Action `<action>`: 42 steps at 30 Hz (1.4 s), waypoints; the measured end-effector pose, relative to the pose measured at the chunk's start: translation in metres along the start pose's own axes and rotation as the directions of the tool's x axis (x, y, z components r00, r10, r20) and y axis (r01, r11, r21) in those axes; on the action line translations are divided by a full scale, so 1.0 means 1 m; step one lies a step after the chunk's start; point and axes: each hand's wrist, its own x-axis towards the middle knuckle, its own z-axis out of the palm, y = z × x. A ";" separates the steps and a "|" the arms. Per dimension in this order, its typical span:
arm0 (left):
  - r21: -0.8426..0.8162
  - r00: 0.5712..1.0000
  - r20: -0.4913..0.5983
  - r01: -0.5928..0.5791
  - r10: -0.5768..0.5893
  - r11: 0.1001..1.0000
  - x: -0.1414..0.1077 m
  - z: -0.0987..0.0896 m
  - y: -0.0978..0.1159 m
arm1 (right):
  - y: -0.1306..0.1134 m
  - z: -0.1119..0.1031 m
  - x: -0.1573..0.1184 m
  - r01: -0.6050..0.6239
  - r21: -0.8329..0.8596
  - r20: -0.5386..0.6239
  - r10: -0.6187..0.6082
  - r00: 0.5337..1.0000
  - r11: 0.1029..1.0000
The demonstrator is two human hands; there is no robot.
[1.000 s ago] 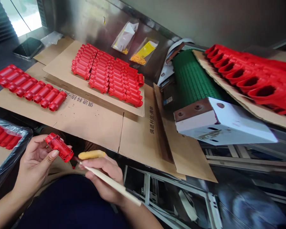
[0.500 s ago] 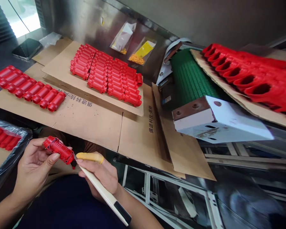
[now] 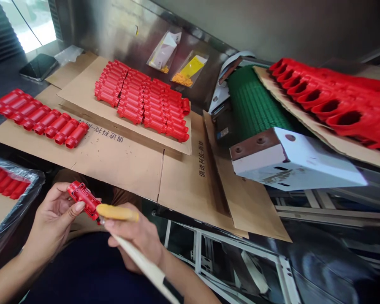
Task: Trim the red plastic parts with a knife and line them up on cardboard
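My left hand [image 3: 55, 215] grips a red plastic part [image 3: 84, 199] between thumb and fingers, above my lap at the lower left. A yellow cover sits on a finger of my right hand [image 3: 136, 230], which is closed around a long cream-coloured tool [image 3: 145, 264] with a black end. The tool's tip meets the lower right end of the red part, and the covered fingertip lies against that end. Exact contact at the tip is hard to make out.
Red parts stand in a row [image 3: 44, 118] on cardboard [image 3: 114, 164], with more on a raised cardboard sheet [image 3: 82, 84]. A green roller [image 3: 256, 101] with a white bracket [image 3: 304, 164] is at right. A phone [image 3: 39, 66] lies at back left; a lined box [image 3: 34, 181] is at left.
The red part has shifted slightly right and turned in my left hand. My right hand and the tool have moved a little, with the yellow-covered finger now over the part's end.
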 end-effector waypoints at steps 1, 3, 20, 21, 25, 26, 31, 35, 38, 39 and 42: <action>0.007 1.000 0.011 0.005 -0.005 1.000 -0.001 0.000 0.000 | 0.000 0.003 0.001 -0.044 0.047 -0.072 0.048 0.996 0.998; 0.052 1.000 0.031 -0.003 0.001 0.999 -0.004 0.000 -0.001 | 0.001 0.011 0.004 -0.094 0.078 -0.155 0.105 0.982 0.993; 0.121 0.995 0.098 -0.027 0.015 0.992 -0.008 -0.005 -0.007 | 0.005 0.028 0.005 0.019 -0.057 -0.203 -0.030 0.979 0.998; 0.116 0.995 0.096 -0.029 0.018 0.993 -0.008 -0.004 -0.007 | 0.005 0.029 0.005 0.013 -0.058 -0.207 -0.025 0.978 0.998; 0.113 0.996 0.074 -0.067 0.059 0.991 -0.009 -0.001 -0.007 | 0.002 0.029 0.003 -0.021 -0.050 -0.191 0.011 0.981 0.999; 0.118 0.995 0.068 -0.077 0.069 0.990 -0.008 0.000 -0.008 | 0.001 0.028 0.002 -0.029 -0.048 -0.190 0.019 0.982 0.998; 0.120 0.994 0.085 -0.077 0.067 0.990 -0.008 -0.001 -0.008 | 0.002 0.025 0.004 -0.005 -0.014 -0.203 0.002 0.979 1.000; 0.112 0.994 0.095 -0.059 0.049 0.992 -0.008 -0.003 -0.007 | 0.004 0.025 0.006 0.002 -0.005 -0.190 -0.003 0.982 1.000; 0.117 0.995 0.091 -0.049 0.038 0.992 -0.009 -0.004 -0.008 | 0.004 0.026 0.005 -0.001 -0.005 -0.190 0.000 0.982 1.000; 0.121 0.995 0.089 -0.048 0.037 0.992 -0.009 -0.004 -0.008 | 0.004 0.027 0.004 0.002 -0.003 -0.192 -0.002 0.981 1.000; 0.130 0.996 0.084 -0.048 0.037 0.990 -0.009 -0.005 -0.009 | 0.004 0.024 0.005 0.002 -0.011 -0.174 -0.004 0.985 1.000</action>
